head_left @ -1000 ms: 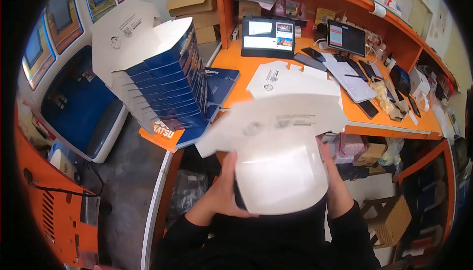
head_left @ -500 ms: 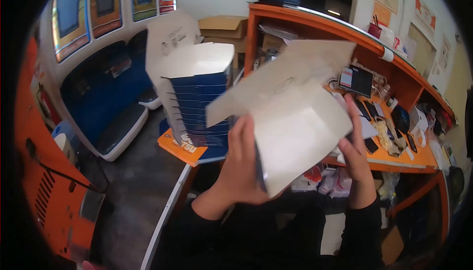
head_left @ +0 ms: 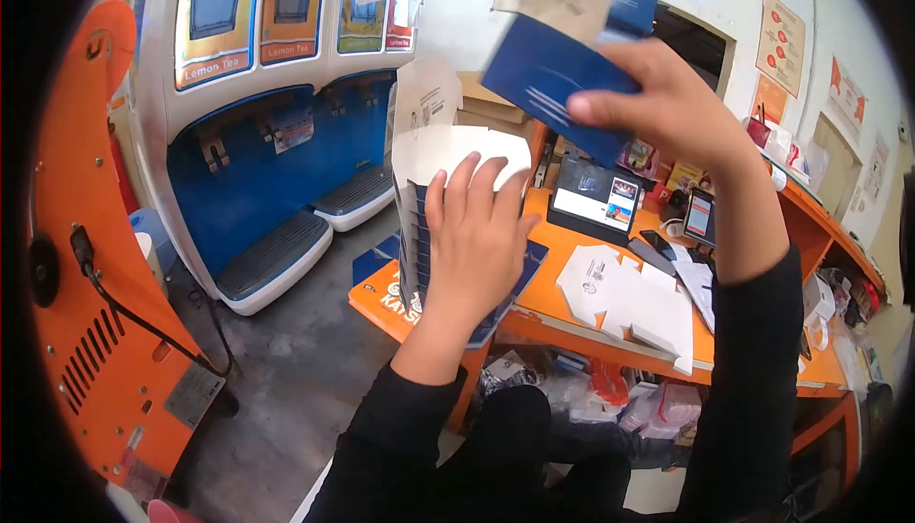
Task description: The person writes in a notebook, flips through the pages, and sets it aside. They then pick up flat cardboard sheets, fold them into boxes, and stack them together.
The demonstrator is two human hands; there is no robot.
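A tall stack of nested blue and white cartons (head_left: 412, 227) stands at the centre, its white flaps on top. My left hand (head_left: 477, 227) lies against the stack's upper part with fingers spread. Raised at the upper right, my right hand (head_left: 658, 103) grips a blue carton (head_left: 558, 80) between thumb and fingers, with its pale flap upward. On the orange counter lies a flat white carton sheet (head_left: 629, 299), creased and printed. An orange printed box (head_left: 381, 302) sits beside the stack's base.
Blue drink dispensers (head_left: 248, 151) stand at the left behind an orange machine (head_left: 124, 332) with a black cable. A tablet (head_left: 596, 197), phones and papers occupy the orange counter (head_left: 543, 237). Plastic-wrapped goods (head_left: 667, 409) lie underneath. Posters hang on the right wall.
My right hand has risen to the upper right with a blue carton. My left hand has moved onto the stack. The flat white sheet now shows on the counter, and the view has shifted.
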